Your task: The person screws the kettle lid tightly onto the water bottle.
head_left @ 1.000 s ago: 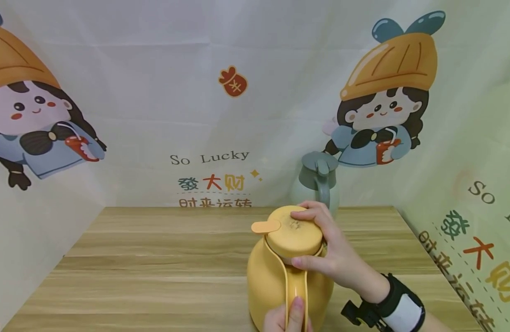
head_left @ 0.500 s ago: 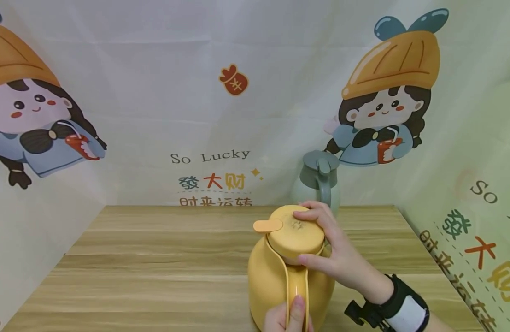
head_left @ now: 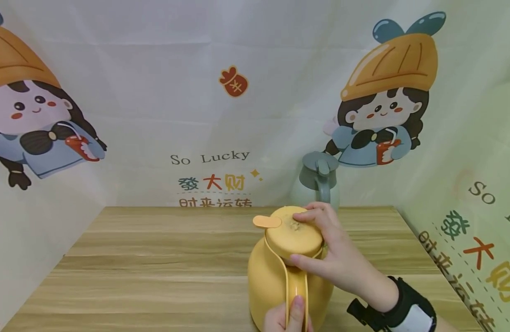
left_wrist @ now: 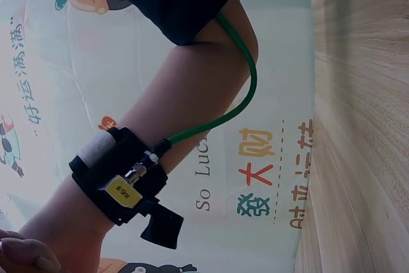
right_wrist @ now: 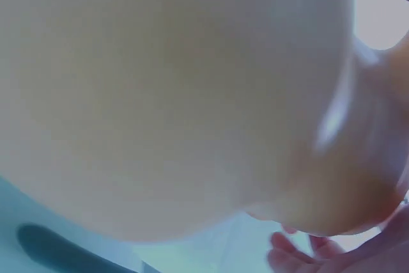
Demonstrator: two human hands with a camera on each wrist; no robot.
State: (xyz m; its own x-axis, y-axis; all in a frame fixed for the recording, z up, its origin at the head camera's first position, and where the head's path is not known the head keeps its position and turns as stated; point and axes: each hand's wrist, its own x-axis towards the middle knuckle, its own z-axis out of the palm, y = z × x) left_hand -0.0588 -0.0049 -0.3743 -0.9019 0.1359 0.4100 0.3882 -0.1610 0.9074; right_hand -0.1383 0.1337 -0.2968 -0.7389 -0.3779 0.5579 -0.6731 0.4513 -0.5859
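A yellow thermos jug (head_left: pixel 265 286) stands on the wooden table in the head view, its handle toward me. My left hand (head_left: pixel 285 319) grips the lower handle, thumb along its outer face; the frame edge cuts off the rest of that hand. Over the round yellow lid (head_left: pixel 294 240) lies my right hand (head_left: pixel 337 249), thumb on the near side and fingers on the far side and top. A flat tab (head_left: pixel 266 222) sticks out leftward from the lid. In the right wrist view the jug's body (right_wrist: pixel 179 107) fills most of the picture, blurred, with fingertips at lower right.
Behind the yellow jug, at the table's far edge, stands a pale green jug (head_left: pixel 321 173) with a grey-green lid and handle. Printed cloth (head_left: pixel 155 92) walls in the wooden table (head_left: pixel 155 267). A black strap (head_left: pixel 410 304) with a camera sits on the right wrist; a green cable (left_wrist: pixel 246 94) runs from it.
The lid's tab has turned slightly, its tip swinging away from me. My right wrist has shifted a little right and nearer, fingers still on the lid. The left hand keeps its grip.
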